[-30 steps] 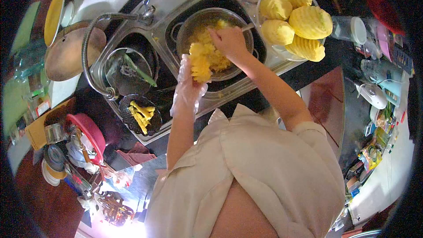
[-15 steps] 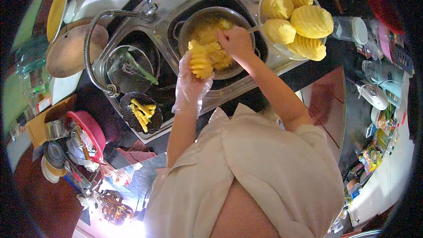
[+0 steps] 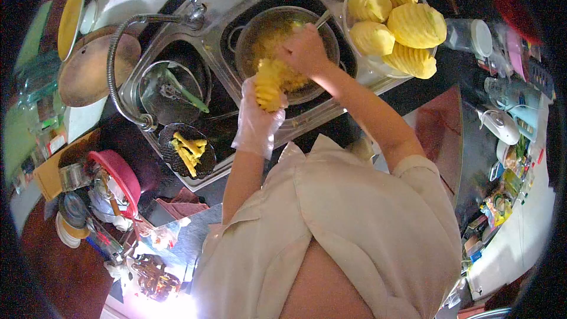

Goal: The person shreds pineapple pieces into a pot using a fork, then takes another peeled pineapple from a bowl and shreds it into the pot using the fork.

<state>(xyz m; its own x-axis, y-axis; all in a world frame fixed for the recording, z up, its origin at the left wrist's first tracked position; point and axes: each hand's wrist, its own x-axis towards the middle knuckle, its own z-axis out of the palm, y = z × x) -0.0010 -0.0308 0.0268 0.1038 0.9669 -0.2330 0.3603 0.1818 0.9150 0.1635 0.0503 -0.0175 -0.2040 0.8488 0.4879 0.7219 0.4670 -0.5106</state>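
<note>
My left hand (image 3: 258, 112), in a clear plastic glove, is closed around a peeled pineapple (image 3: 269, 90) with grooves cut into its flesh. It holds the fruit at the near edge of a metal pot (image 3: 241, 53) in the sink, which contains yellow pineapple pieces. My bare right hand (image 3: 307, 53) is over the pot, closed on a thin metal utensil (image 3: 323, 19). Only one end of that utensil sticks out past the hand; the working end is hidden, so its kind is unclear. Several more peeled pineapples (image 3: 417, 25) sit in a clear bowl (image 3: 348, 9) on the right.
A flexible faucet (image 3: 111, 65) arches over the left basin, where a clear bowl (image 3: 144, 103) holds a green-handled tool (image 3: 192, 101). A dark glass dish (image 3: 207, 168) of yellow strips (image 3: 190, 152) stands at the sink's corner. A pink basin (image 3: 127, 174) is farther left.
My right hand has shifted slightly left and turned, so the utensil's end now points up and away rather than right. The pineapple has tilted a little in my left hand.
</note>
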